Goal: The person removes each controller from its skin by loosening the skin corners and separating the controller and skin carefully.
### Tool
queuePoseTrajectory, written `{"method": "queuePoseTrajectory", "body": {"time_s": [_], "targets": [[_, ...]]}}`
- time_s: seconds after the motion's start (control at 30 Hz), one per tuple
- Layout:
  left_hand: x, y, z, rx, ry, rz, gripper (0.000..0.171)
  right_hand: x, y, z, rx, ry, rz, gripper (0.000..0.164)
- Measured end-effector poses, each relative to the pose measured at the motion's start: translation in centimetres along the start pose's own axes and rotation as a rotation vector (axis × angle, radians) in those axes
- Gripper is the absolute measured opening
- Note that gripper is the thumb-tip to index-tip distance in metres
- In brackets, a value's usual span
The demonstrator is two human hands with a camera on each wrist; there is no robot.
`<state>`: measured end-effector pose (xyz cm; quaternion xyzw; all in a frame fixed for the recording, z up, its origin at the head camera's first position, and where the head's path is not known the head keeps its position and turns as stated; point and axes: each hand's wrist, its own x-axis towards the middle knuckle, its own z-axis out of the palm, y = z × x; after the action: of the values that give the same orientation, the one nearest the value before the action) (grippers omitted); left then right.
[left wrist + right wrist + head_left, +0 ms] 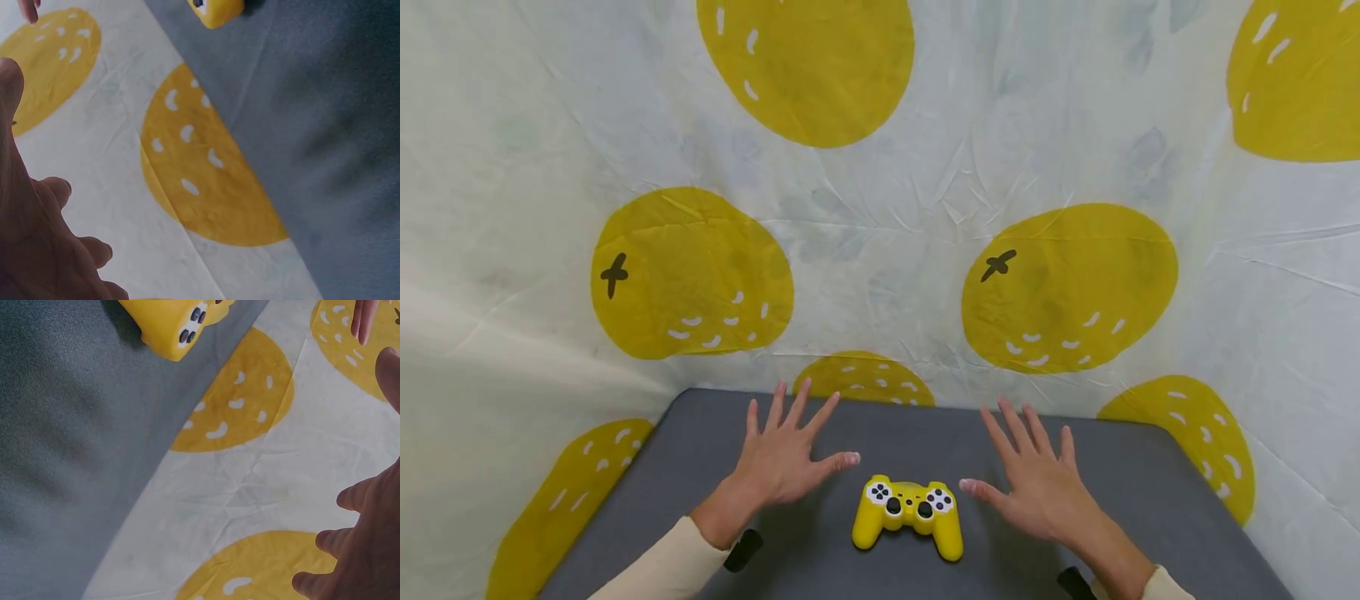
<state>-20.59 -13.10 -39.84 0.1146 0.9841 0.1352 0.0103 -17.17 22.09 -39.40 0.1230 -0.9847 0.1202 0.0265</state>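
A yellow game controller [909,510] with white button pads and two black thumbsticks lies on the grey table, its grips toward the person. To its left my left hand [784,458] is held over the table, palm down, fingers straight and spread. My right hand [1037,487] mirrors it on the other side, fingers spread and thumb pointing at the controller. Neither hand touches the controller or holds anything. Part of the controller [169,328] shows at the top of the right wrist view, and a corner of it [217,11] in the left wrist view.
The grey tabletop [917,433] ends at a white cloth [880,283] printed with large yellow fruit, which hangs behind it and along both sides. Dark straps sit at the left wrist [744,551] and the right wrist [1075,582].
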Motion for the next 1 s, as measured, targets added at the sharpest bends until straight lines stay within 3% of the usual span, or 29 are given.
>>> {"method": "queuePoseTrajectory", "body": {"time_s": [0.23, 0.63, 1.0], "targets": [[0.0, 0.1, 1.1, -0.002, -0.003, 0.002, 0.092, -0.5, 0.7, 0.9, 0.000, 0.002, 0.019, 0.105], [-0.2, -0.7, 3.5, -0.019, 0.063, 0.016, 0.093, -0.7, 0.8, 2.4, -0.001, -0.041, 0.020, 0.104], [-0.2, -1.5, 5.1, -0.019, 0.072, 0.009, 0.091, -0.9, 0.7, 3.4, -0.018, -0.014, 0.012, 0.100]]}}
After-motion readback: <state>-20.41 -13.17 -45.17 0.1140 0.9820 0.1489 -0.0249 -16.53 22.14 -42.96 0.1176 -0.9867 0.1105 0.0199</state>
